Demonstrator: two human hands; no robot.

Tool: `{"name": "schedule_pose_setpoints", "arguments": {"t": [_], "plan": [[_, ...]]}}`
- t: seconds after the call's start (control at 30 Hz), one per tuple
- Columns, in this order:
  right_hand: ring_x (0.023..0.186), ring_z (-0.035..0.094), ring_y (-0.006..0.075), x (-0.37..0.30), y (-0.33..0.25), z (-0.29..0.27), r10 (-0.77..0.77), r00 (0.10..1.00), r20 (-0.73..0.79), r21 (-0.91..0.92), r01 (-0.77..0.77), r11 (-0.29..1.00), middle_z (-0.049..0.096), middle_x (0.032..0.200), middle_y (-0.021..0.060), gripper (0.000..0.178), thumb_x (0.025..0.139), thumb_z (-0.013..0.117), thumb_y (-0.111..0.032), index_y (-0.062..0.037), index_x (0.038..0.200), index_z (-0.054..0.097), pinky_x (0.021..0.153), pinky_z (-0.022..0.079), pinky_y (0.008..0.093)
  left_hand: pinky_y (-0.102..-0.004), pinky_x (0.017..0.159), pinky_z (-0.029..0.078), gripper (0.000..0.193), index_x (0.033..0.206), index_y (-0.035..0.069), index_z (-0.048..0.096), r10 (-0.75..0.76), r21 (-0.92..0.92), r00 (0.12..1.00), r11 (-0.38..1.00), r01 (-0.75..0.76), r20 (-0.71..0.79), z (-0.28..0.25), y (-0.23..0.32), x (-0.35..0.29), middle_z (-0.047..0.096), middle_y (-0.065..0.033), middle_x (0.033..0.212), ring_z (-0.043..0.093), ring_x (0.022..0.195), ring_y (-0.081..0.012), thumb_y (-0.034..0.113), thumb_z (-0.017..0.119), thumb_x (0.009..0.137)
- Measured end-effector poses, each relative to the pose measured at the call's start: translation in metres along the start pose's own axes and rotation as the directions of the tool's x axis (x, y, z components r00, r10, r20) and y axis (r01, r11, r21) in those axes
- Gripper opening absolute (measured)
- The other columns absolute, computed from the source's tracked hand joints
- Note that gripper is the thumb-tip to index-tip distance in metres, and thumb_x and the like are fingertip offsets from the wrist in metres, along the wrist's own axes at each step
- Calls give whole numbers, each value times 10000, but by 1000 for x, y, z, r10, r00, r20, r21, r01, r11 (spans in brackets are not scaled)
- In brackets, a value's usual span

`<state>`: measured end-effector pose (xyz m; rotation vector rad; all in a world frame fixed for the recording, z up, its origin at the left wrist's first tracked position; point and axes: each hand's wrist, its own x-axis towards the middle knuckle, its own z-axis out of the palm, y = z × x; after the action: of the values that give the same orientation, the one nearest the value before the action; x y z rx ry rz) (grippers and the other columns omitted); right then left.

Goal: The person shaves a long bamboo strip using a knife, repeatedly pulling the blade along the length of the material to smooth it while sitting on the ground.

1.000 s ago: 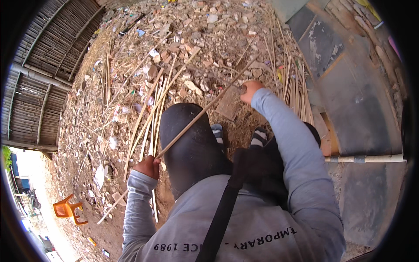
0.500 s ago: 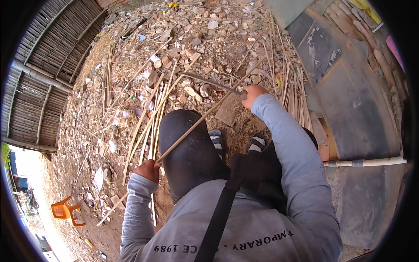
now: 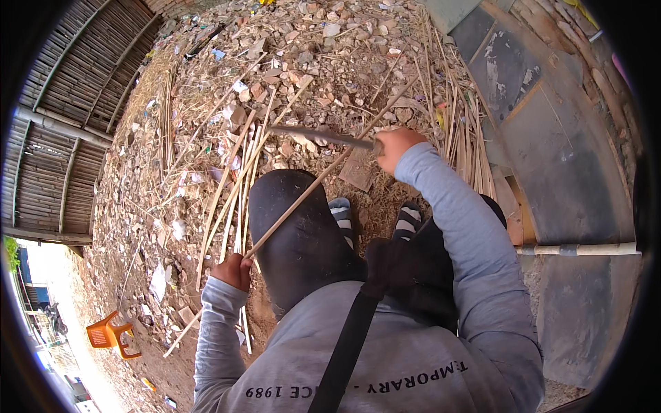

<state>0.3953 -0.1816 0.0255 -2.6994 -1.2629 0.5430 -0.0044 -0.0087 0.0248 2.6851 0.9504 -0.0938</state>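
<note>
A long bamboo strip [image 3: 303,198] slants across my left knee, from below my left hand up to the far right. My left hand [image 3: 234,271] is closed round its lower part, beside the knee. In my right hand [image 3: 401,149] I grip the handle of a long knife [image 3: 318,136]. Its dark blade points left and crosses the strip just left of my right hand; I cannot tell whether the edge touches it. More bamboo strips [image 3: 222,189] lie in a loose bundle past my left knee.
Rubble and stones [image 3: 317,62] cover the ground ahead. Further bamboo strips [image 3: 458,131] lie at the right, beside dark flat sheets [image 3: 564,172] and a pale pole [image 3: 578,249]. A slatted bamboo wall [image 3: 69,76] rises at the left. An orange plastic chair [image 3: 110,335] stands at the lower left.
My right hand and the knife have shifted slightly left and nearer, and the blade is lower along the strip. My left hand keeps its hold at the knee.
</note>
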Motion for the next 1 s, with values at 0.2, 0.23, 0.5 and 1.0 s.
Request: {"name": "schedule_pose_setpoints", "arguments": {"t": [0.2, 0.23, 0.5, 1.0], "plan": [[901, 658, 337, 40, 69, 33, 250, 937, -243, 236, -193, 952, 683, 913, 174, 331, 746, 678, -240, -83, 1037, 678, 802, 525, 412, -523, 539, 474, 291, 822, 28, 554, 51, 17, 998, 999, -51, -35, 3, 4, 13, 609, -245, 669, 608, 628, -454, 282, 505, 955], [890, 656, 340, 35, 64, 22, 208, 959, -193, 184, -173, 968, 683, 903, 173, 327, 743, 680, -238, -82, 1031, 680, 800, 524, 415, -524, 540, 473, 288, 822, 29, 553, 40, 18, 999, 999, -39, -22, 0, 1, 13, 611, -244, 671, 609, 629, -455, 280, 504, 955], [832, 661, 342, -10, 17, -7, -40, 999, -32, -21, 39, 999, 689, 897, 161, 333, 745, 687, -226, -100, 1054, 687, 797, 526, 410, -527, 530, 469, 288, 817, 41, 551, 28, -11, 999, 1000, -29, -23, 8, -2, 6, 598, -239, 638, 606, 614, -448, 286, 499, 960], [888, 647, 353, 4, 74, -14, 64, 973, -223, 111, -40, 993, 680, 877, 167, 439, 719, 735, -291, -76, 1090, 637, 816, 513, 412, -521, 484, 443, 296, 801, 45, 561, 103, -51, 992, 993, -106, -68, -3, -13, -4, 573, -226, 582, 574, 544, -447, 285, 495, 961]]}}
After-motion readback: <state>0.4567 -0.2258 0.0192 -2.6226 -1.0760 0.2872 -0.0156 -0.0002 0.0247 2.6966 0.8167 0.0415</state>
